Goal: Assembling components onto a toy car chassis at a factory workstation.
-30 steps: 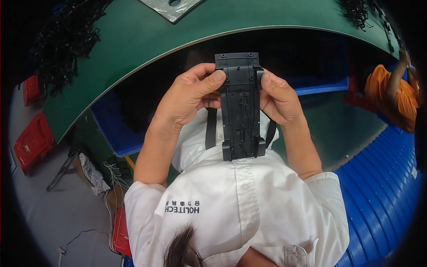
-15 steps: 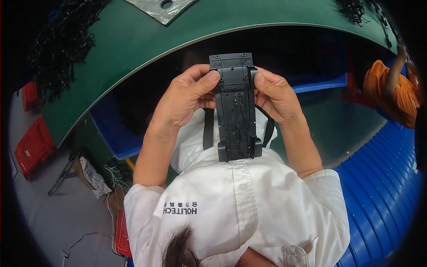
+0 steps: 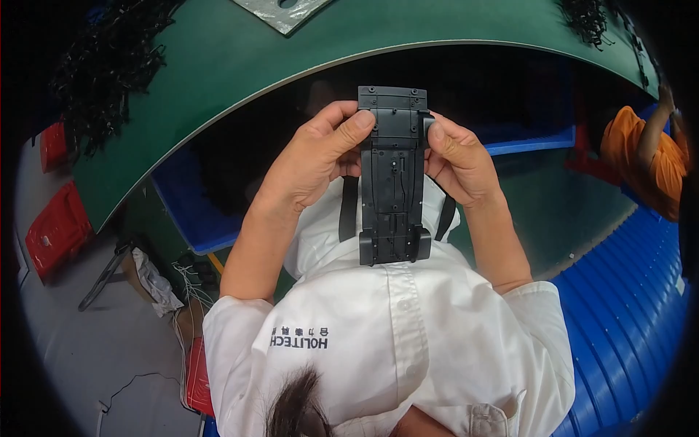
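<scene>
A long black plastic part (image 3: pixel 394 178), shaped like a toy-car chassis with screw posts and side tabs, is held upright before my chest. My left hand (image 3: pixel 320 153) grips its upper left edge, the thumb lying on the face. On the upper right edge, my right hand (image 3: pixel 460 156) is closed with its thumb against a protruding side tab. The other fingers of both hands are partly hidden behind the part. Its lower end lies close to my white shirt (image 3: pixel 349 313).
Ahead curves a green table (image 3: pixel 240 51) with a metal plate (image 3: pixel 284 14) and a heap of black strips (image 3: pixel 120 69). Blue bins (image 3: pixel 193 218) stand beneath it. Red stools (image 3: pixel 58 233) are at left, blue slatted plastic (image 3: pixel 619 313) at right. A person in orange (image 3: pixel 641 149) is far right.
The black part has shifted slightly right in view and its tilt has changed a little. Both hands keep their grip on it. The surroundings have shifted slightly too.
</scene>
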A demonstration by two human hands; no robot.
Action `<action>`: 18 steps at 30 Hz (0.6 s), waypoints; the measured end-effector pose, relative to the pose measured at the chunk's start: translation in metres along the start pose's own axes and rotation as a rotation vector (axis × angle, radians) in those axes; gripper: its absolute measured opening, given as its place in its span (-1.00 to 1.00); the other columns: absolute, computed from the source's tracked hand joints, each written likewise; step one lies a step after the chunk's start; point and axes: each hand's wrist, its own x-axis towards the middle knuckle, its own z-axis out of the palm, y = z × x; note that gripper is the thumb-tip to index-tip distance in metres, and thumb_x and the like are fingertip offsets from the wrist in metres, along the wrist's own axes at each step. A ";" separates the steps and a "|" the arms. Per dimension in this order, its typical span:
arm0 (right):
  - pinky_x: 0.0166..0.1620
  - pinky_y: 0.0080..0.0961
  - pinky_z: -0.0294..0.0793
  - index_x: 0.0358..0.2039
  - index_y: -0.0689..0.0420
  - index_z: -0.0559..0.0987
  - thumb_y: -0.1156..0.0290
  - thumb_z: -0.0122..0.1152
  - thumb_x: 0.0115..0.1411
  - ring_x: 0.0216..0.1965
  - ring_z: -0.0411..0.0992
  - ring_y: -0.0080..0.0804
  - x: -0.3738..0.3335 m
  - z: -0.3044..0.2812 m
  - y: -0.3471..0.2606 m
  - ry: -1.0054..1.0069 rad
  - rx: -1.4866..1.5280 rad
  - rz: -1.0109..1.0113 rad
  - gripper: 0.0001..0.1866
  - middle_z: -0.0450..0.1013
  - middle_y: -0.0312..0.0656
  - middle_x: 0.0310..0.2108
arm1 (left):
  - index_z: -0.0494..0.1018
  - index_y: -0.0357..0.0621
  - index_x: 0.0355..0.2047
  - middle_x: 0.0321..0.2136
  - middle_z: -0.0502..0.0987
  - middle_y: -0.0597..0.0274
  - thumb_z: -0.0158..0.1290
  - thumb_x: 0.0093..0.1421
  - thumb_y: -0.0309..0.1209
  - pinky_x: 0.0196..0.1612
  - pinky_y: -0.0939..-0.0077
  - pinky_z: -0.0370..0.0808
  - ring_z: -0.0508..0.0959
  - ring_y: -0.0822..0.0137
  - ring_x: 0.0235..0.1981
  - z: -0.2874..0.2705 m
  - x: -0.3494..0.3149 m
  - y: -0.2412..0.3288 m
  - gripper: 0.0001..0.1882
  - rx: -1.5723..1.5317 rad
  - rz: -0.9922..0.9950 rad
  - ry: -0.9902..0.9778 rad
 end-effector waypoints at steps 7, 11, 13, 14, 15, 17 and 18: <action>-0.11 -0.42 0.53 0.06 0.25 0.36 0.28 0.01 0.26 -0.19 0.49 -0.43 -0.001 -0.001 0.002 -0.014 0.018 -0.008 -0.57 0.48 -0.15 -0.19 | 0.37 -0.10 -0.05 -0.39 0.48 0.38 0.03 0.19 -0.11 -0.41 0.64 0.47 0.46 0.55 -0.47 -0.002 -0.001 0.001 -0.58 0.058 -0.016 0.014; -0.13 -0.45 0.53 0.06 0.24 0.37 0.26 0.03 0.25 -0.20 0.49 -0.45 -0.001 -0.002 0.002 -0.006 -0.015 -0.003 -0.56 0.48 -0.17 -0.21 | 0.38 -0.11 -0.04 -0.42 0.48 0.37 0.05 0.19 -0.11 -0.45 0.70 0.46 0.46 0.57 -0.51 -0.004 -0.001 0.002 -0.57 0.072 -0.030 0.013; -0.13 -0.46 0.53 0.06 0.24 0.37 0.25 0.03 0.25 -0.21 0.49 -0.46 -0.001 -0.001 0.002 -0.006 -0.015 0.000 -0.56 0.48 -0.18 -0.21 | 0.39 -0.16 -0.05 -0.43 0.49 0.35 0.07 0.17 -0.12 -0.46 0.73 0.45 0.45 0.58 -0.53 -0.002 -0.002 0.002 -0.55 0.067 -0.024 0.032; -0.13 -0.47 0.52 0.06 0.23 0.37 0.25 0.04 0.25 -0.22 0.49 -0.47 -0.001 -0.001 0.002 -0.007 -0.016 0.003 -0.56 0.48 -0.18 -0.21 | 0.39 -0.21 -0.06 -0.44 0.50 0.34 0.10 0.16 -0.13 -0.47 0.76 0.44 0.44 0.60 -0.55 -0.002 -0.003 0.003 -0.53 0.062 -0.018 0.051; -0.13 -0.47 0.52 0.06 0.23 0.37 0.25 0.04 0.25 -0.22 0.49 -0.47 -0.001 0.000 0.001 -0.006 -0.016 0.003 -0.56 0.48 -0.18 -0.21 | 0.39 -0.21 -0.06 -0.44 0.50 0.34 0.10 0.16 -0.13 -0.47 0.76 0.44 0.44 0.60 -0.55 -0.002 -0.003 0.003 -0.53 0.062 -0.018 0.051; -0.13 -0.47 0.52 0.06 0.24 0.38 0.25 0.04 0.25 -0.21 0.49 -0.47 -0.001 0.001 0.001 0.007 -0.021 -0.003 -0.56 0.48 -0.18 -0.21 | 0.40 -0.22 -0.06 -0.45 0.50 0.33 0.10 0.15 -0.13 -0.47 0.76 0.45 0.45 0.60 -0.55 -0.002 -0.003 0.003 -0.52 0.066 -0.021 0.054; -0.13 -0.47 0.52 0.06 0.24 0.38 0.25 0.04 0.25 -0.21 0.49 -0.47 -0.001 0.001 0.001 0.007 -0.020 -0.002 -0.56 0.48 -0.18 -0.21 | 0.40 -0.22 -0.06 -0.45 0.50 0.33 0.10 0.15 -0.13 -0.47 0.76 0.45 0.45 0.60 -0.55 -0.002 -0.003 0.003 -0.52 0.066 -0.022 0.055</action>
